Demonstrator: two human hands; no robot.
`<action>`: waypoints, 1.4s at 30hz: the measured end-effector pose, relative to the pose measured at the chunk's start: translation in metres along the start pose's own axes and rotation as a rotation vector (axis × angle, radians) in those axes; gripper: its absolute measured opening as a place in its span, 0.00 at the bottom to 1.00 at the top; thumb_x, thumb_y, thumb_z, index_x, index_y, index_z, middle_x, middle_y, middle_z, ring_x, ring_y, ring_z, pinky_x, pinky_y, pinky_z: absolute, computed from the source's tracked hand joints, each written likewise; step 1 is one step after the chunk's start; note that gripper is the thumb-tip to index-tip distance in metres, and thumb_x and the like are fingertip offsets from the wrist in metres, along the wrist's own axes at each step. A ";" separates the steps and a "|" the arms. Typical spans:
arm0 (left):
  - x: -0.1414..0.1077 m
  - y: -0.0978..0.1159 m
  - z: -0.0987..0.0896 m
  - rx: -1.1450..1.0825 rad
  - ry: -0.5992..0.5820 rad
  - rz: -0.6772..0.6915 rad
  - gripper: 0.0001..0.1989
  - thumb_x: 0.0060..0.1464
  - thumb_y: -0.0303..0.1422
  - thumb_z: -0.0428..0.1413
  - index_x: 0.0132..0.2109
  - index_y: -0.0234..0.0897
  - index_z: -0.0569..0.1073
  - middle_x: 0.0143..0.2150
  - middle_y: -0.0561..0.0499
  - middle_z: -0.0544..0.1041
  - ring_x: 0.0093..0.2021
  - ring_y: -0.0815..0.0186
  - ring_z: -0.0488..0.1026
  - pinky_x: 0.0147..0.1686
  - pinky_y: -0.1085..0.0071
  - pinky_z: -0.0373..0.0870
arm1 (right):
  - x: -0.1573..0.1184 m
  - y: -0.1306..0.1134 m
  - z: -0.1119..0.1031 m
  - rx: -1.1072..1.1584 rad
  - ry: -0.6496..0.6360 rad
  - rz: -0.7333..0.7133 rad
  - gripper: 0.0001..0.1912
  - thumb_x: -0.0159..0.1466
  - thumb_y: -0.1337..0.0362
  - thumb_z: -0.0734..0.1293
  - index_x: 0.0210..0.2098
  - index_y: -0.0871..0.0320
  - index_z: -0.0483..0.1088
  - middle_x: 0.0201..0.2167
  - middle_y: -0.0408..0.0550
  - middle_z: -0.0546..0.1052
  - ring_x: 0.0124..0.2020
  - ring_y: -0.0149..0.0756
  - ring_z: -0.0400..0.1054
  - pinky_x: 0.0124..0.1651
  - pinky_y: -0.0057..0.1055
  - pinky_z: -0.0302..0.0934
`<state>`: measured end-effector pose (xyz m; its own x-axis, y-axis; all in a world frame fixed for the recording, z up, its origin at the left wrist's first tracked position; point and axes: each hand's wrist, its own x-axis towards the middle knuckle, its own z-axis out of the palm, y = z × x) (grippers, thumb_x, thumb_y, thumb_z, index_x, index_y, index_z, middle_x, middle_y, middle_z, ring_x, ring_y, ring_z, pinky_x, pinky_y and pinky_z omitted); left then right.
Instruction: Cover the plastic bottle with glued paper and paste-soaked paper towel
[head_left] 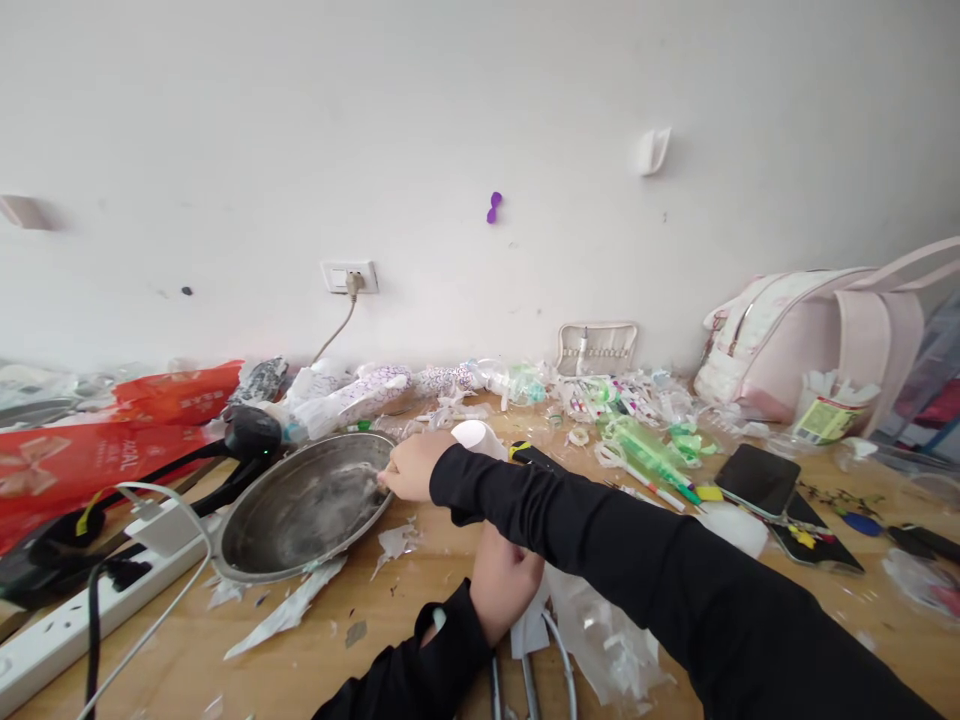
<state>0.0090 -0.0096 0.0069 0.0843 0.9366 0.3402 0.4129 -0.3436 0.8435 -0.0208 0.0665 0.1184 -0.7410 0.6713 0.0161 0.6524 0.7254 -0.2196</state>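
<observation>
My right hand (411, 466) reaches across to the left, with closed fingertips at the right rim of a round grey metal pan (307, 510). Something small and pale shows at those fingertips, too unclear to name. Whitish smears cover the pan's inner surface. Under my right forearm is my left hand (508, 575), curled closed, its fingers mostly hidden by the black sleeve. A white rounded object (478, 438) stands just behind the right wrist. Below the left hand lie grey metal rods (530, 685) and a scrap of white paper (530, 635).
A white power strip (90, 620) with cables lies at left, near red bags (97, 460). Plastic wrappers and pens line the wall. At right are a phone (757, 478), a tub of white sticks (829, 410) and a pink backpack (787, 345). Torn paper (289, 608) litters the wooden table.
</observation>
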 end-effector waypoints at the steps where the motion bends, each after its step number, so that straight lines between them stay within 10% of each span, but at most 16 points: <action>1: 0.000 0.000 0.000 -0.001 0.006 0.002 0.14 0.49 0.31 0.47 0.42 0.34 0.70 0.38 0.43 0.75 0.41 0.56 0.70 0.46 0.56 0.64 | 0.000 0.001 -0.003 0.014 0.028 0.016 0.18 0.59 0.55 0.57 0.28 0.58 0.74 0.32 0.52 0.78 0.36 0.42 0.71 0.34 0.32 0.61; 7: 0.002 0.003 0.003 -0.092 0.057 0.048 0.22 0.50 0.28 0.47 0.53 0.34 0.57 0.49 0.43 0.67 0.53 0.58 0.61 0.55 0.59 0.54 | -0.002 0.014 -0.026 0.063 0.161 0.093 0.21 0.60 0.54 0.55 0.29 0.61 0.72 0.31 0.54 0.77 0.33 0.40 0.70 0.30 0.29 0.58; 19: 0.001 0.001 0.005 -0.089 0.046 0.054 0.08 0.52 0.27 0.45 0.41 0.37 0.58 0.34 0.53 0.61 0.33 0.68 0.61 0.38 0.69 0.63 | -0.013 0.022 -0.044 0.031 0.208 0.052 0.21 0.60 0.54 0.55 0.24 0.60 0.72 0.24 0.50 0.76 0.29 0.36 0.69 0.29 0.28 0.54; 42: -0.001 0.001 0.008 -0.242 0.014 0.091 0.11 0.54 0.25 0.45 0.45 0.38 0.57 0.32 0.54 0.60 0.30 0.70 0.59 0.33 0.72 0.61 | -0.018 0.018 -0.053 -0.071 0.103 -0.029 0.18 0.60 0.54 0.57 0.32 0.58 0.73 0.31 0.51 0.78 0.37 0.41 0.70 0.36 0.32 0.59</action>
<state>0.0163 -0.0099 0.0041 0.0983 0.9004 0.4238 0.1748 -0.4349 0.8834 0.0130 0.0751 0.1658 -0.7419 0.6592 0.1222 0.6432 0.7513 -0.1479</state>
